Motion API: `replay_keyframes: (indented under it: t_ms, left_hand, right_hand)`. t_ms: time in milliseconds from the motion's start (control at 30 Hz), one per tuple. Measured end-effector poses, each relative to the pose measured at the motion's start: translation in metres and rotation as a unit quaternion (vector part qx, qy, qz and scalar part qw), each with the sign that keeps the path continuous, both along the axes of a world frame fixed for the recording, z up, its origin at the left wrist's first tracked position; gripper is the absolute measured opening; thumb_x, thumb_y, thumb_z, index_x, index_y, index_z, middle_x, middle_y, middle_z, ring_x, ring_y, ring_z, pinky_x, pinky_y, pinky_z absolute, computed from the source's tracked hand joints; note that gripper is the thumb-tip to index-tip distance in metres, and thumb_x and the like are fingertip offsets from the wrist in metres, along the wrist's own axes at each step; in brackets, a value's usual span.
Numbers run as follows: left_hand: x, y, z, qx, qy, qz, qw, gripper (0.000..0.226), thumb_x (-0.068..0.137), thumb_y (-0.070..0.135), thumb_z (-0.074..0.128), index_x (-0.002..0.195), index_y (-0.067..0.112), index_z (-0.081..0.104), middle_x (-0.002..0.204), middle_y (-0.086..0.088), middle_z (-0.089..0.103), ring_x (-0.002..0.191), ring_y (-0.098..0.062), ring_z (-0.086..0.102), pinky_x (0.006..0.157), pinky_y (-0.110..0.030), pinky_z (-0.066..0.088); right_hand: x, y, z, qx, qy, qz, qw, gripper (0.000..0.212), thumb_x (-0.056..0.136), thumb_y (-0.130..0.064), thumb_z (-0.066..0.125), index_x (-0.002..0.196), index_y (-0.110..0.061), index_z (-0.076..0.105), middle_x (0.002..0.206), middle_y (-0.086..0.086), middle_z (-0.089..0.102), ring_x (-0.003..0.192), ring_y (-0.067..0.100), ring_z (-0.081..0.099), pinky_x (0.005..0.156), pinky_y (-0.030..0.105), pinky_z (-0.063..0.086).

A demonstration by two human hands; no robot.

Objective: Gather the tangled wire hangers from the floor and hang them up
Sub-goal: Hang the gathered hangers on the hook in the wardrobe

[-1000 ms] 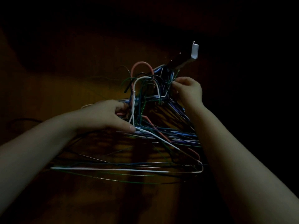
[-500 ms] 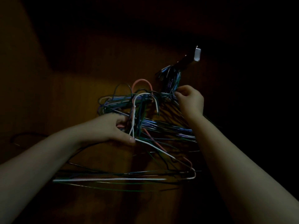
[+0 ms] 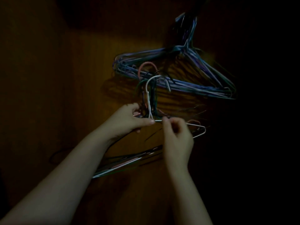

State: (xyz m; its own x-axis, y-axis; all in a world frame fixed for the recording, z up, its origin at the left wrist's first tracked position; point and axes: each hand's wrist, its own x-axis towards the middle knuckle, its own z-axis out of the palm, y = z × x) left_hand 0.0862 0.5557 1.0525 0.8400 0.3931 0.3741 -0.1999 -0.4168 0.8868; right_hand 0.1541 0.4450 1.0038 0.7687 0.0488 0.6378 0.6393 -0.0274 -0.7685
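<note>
The left hand (image 3: pixel 129 120) grips the hanger necks (image 3: pixel 151 103); the right hand (image 3: pixel 177 137) pinches the white hanger (image 3: pixel 148 93). Its grip should ease that 1 free slowly, clear of the hung bunch (image 3: pixel 186 85).

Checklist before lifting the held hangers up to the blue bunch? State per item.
1. Left hand grips held bunch by the necks: ok.
2. Right hand pinches one of its wires: ok; which wire, cannot tell.
3. Hooks level together: not ok, pink hook sits above white hook.
4. Held bunch free of blue bunch: cannot tell, they overlap in view.
5. Blue bunch's support: cannot tell, too dark.
</note>
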Motion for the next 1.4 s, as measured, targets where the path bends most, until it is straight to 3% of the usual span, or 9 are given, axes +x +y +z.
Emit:
replay_keyframes:
  t_ms: [100, 233, 533, 667, 833, 933, 1200, 1267, 1400]
  left_hand:
    - [-0.001, -0.017, -0.022, -0.049, -0.005, -0.009, 0.999, 0.021, 0.077, 0.006, 0.071, 0.090, 0.016, 0.058, 0.102, -0.004, 0.061, 0.095, -0.009, 0.051, 0.043, -0.014, 0.043]
    - [-0.003, -0.031, -0.044, -0.061, -0.012, 0.001, 0.998, 0.031, 0.083, -0.012, 0.052, 0.084, 0.019, 0.057, 0.081, 0.000, 0.060, 0.062, -0.004, 0.054, 0.047, -0.015, 0.044]
    - [-0.003, -0.037, -0.067, -0.094, 0.000, 0.012, 0.995, 0.039, 0.084, -0.013, 0.052, 0.083, 0.026, 0.050, 0.087, 0.012, 0.055, 0.059, 0.019, 0.056, 0.057, -0.020, 0.049]
    - [-0.001, -0.034, -0.076, -0.103, 0.031, 0.015, 0.994, 0.030, 0.081, -0.008, 0.061, 0.104, 0.012, 0.058, 0.097, 0.000, 0.063, 0.081, -0.003, 0.061, 0.062, -0.022, 0.050]
    - [0.002, -0.033, -0.083, -0.109, 0.038, 0.049, 0.992, 0.075, 0.076, -0.002, 0.070, 0.141, -0.003, 0.032, 0.144, -0.009, 0.039, 0.130, -0.017, 0.039, 0.070, -0.024, 0.056]
    - [0.002, -0.036, -0.085, -0.091, 0.042, 0.067, 0.993, 0.083, 0.074, -0.001, 0.072, 0.143, -0.002, 0.026, 0.147, -0.012, 0.035, 0.123, -0.009, 0.036, 0.093, -0.028, 0.044]
    - [-0.006, -0.027, -0.083, -0.031, 0.081, 0.070, 0.994, 0.076, 0.072, -0.001, 0.074, 0.137, 0.006, 0.036, 0.141, 0.000, 0.041, 0.131, -0.018, 0.038, 0.102, -0.028, 0.038]
    - [-0.013, -0.023, -0.079, 0.014, 0.093, 0.065, 0.993, 0.052, 0.070, -0.001, 0.075, 0.112, 0.017, 0.050, 0.116, 0.012, 0.053, 0.120, -0.013, 0.047, 0.099, -0.024, 0.040]
    - [-0.024, -0.016, -0.074, 0.115, 0.123, 0.058, 0.984, 0.076, 0.073, 0.003, 0.075, 0.138, 0.002, 0.037, 0.117, 0.012, 0.039, 0.107, 0.000, 0.043, 0.082, -0.004, 0.036]
  right_hand:
    - [-0.011, -0.002, -0.027, -0.056, 0.045, 0.046, 0.996, 0.038, 0.080, -0.054, 0.050, 0.082, -0.021, 0.067, 0.081, -0.002, 0.069, 0.083, 0.022, 0.063, 0.079, 0.044, 0.049]
    - [-0.017, -0.012, -0.039, -0.044, 0.107, 0.103, 0.988, 0.028, 0.089, -0.039, 0.060, 0.081, -0.014, 0.070, 0.072, -0.002, 0.066, 0.067, 0.013, 0.058, 0.066, 0.033, 0.044]
    - [-0.018, -0.023, -0.049, -0.054, 0.173, 0.144, 0.973, 0.027, 0.088, -0.031, 0.064, 0.076, -0.007, 0.068, 0.065, 0.001, 0.058, 0.056, 0.009, 0.046, 0.057, 0.028, 0.035]
    - [-0.014, -0.025, -0.052, -0.047, 0.199, 0.156, 0.966, 0.024, 0.088, -0.029, 0.064, 0.075, -0.010, 0.067, 0.073, 0.010, 0.066, 0.064, 0.018, 0.055, 0.062, 0.029, 0.041]
    - [-0.009, -0.025, -0.060, -0.035, 0.220, 0.160, 0.962, 0.026, 0.087, -0.027, 0.064, 0.065, -0.013, 0.061, 0.068, 0.014, 0.061, 0.063, 0.025, 0.052, 0.064, 0.032, 0.041]
    - [-0.007, -0.028, -0.061, -0.038, 0.236, 0.165, 0.957, 0.027, 0.089, -0.025, 0.063, 0.064, -0.014, 0.057, 0.061, 0.007, 0.052, 0.059, 0.018, 0.045, 0.061, 0.029, 0.034]
    - [0.026, -0.041, -0.061, -0.111, 0.233, 0.115, 0.959, 0.029, 0.093, -0.019, 0.056, 0.064, -0.017, 0.053, 0.060, 0.000, 0.056, 0.062, 0.019, 0.055, 0.065, 0.034, 0.045]
    - [0.036, -0.049, -0.059, -0.170, 0.194, 0.100, 0.961, 0.023, 0.093, -0.020, 0.055, 0.070, -0.019, 0.056, 0.067, 0.003, 0.061, 0.066, 0.021, 0.059, 0.063, 0.034, 0.047]
    - [0.045, -0.067, -0.053, -0.267, 0.114, 0.073, 0.954, 0.011, 0.095, -0.021, 0.052, 0.089, -0.016, 0.060, 0.085, 0.007, 0.066, 0.076, 0.025, 0.064, 0.065, 0.036, 0.050]
